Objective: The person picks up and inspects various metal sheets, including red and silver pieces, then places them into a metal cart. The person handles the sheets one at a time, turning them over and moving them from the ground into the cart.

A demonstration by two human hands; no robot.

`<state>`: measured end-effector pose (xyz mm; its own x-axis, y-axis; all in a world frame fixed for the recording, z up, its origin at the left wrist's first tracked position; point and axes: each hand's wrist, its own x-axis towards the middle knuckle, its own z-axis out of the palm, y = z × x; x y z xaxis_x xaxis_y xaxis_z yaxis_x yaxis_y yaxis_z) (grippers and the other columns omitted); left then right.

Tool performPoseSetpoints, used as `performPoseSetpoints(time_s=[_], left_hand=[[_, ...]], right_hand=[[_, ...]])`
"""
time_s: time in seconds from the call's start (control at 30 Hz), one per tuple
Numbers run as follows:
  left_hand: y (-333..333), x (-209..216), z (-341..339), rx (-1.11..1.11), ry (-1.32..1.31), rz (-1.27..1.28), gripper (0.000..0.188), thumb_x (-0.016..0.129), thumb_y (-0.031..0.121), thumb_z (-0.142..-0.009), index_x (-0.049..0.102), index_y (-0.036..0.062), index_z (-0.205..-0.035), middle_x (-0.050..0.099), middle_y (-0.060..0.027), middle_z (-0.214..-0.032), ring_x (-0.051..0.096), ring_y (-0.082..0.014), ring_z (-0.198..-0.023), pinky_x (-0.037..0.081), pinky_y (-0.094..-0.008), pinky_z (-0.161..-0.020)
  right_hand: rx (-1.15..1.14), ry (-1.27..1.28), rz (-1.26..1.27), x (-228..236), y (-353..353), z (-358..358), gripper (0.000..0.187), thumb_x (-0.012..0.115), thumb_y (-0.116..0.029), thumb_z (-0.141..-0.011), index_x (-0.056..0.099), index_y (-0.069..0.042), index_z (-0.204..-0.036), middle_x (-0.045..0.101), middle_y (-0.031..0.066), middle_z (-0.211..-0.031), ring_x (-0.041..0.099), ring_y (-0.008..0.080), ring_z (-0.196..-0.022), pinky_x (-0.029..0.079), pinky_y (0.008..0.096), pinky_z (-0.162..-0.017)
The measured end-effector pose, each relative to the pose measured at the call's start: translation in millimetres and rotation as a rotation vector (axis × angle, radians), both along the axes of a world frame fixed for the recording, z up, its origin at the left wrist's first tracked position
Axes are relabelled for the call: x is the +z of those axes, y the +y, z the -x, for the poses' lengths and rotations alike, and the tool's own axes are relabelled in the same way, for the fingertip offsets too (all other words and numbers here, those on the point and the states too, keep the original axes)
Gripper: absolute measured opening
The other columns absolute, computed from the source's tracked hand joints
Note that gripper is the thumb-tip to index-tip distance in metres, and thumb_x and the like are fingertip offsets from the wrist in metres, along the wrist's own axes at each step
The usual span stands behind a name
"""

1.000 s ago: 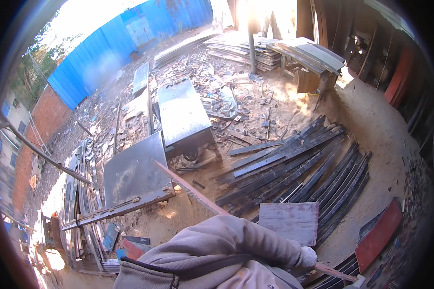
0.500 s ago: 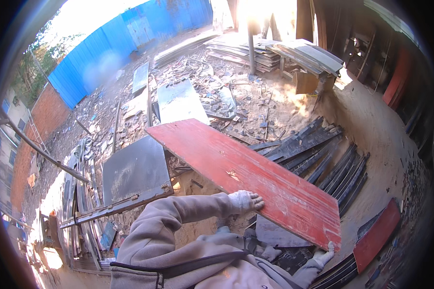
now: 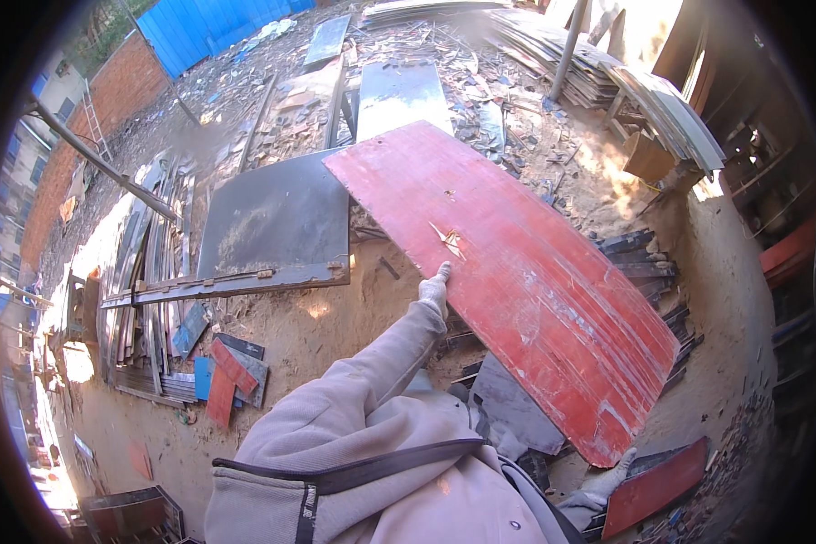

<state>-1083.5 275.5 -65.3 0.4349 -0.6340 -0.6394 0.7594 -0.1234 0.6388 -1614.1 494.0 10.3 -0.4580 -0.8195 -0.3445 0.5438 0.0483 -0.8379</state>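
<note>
Left hand (image 3: 433,288) moved off the red board's (image 3: 526,290) face and out along its long edge.

Since 0.5 s ago: left hand lay on the face nearer mid-length; now it's at the left long edge, closer to the far end, arm stretched. Board's face shows broader to the camera, and the view has swung too, so can't split board travel from head motion.

Left: thumb over the edge, fingers hidden, holding the board. Right hand (image 3: 598,490): at the near corner, holding it, most of the grip out of sight. Looks like a 2-point hold, with the far end cantilevered; I'd judge it better balanced than with the palm on top.

Board is slanted ahead of the body, far end upper left, near end lower right. It covers part of the bar pile (image 3: 639,263) and overlaps the bright panel (image 3: 403,95) and black sheet (image 3: 281,218) in view; contact with either can't be told.

In the way: grey board (image 3: 515,403) under the near end, red offcut (image 3: 657,490) just beside the right hand. Loose scraps (image 3: 231,372) lower left, post (image 3: 569,50) and sheet stack (image 3: 539,45) well beyond.
</note>
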Motion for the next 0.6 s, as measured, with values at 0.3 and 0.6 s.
performPoseSetpoints(time_s=[0.3,0.6], left_hand=[[-133.6,12.7,-17.5,-0.313,-0.665,-0.488,0.069,0.075,0.047,-0.094,0.064,-0.0096,-0.132,0.07,-0.0228,-0.131,0.067,-0.028,-0.12,0.052,-0.0381,-0.099],[-186.7,22.2,-90.8,-0.588,-0.615,-0.26,0.063,0.072,0.045,-0.096,0.065,-0.0064,-0.132,0.07,-0.0211,-0.131,0.068,-0.028,-0.119,0.052,-0.0382,-0.099]], right_hand=[[-0.109,0.405,-0.044,-10.8,-126.0,7.1,0.044,0.079,-0.027,-0.095,0.067,0.001,-0.128,0.073,0.0132,-0.12,0.073,0.0258,-0.098,0.063,0.0416,-0.084],[0.014,0.413,-0.049,54.3,-216.1,-47.6,0.051,0.078,-0.031,-0.095,0.064,0.004,-0.131,0.072,0.0139,-0.12,0.073,0.0258,-0.097,0.062,0.0398,-0.084]])
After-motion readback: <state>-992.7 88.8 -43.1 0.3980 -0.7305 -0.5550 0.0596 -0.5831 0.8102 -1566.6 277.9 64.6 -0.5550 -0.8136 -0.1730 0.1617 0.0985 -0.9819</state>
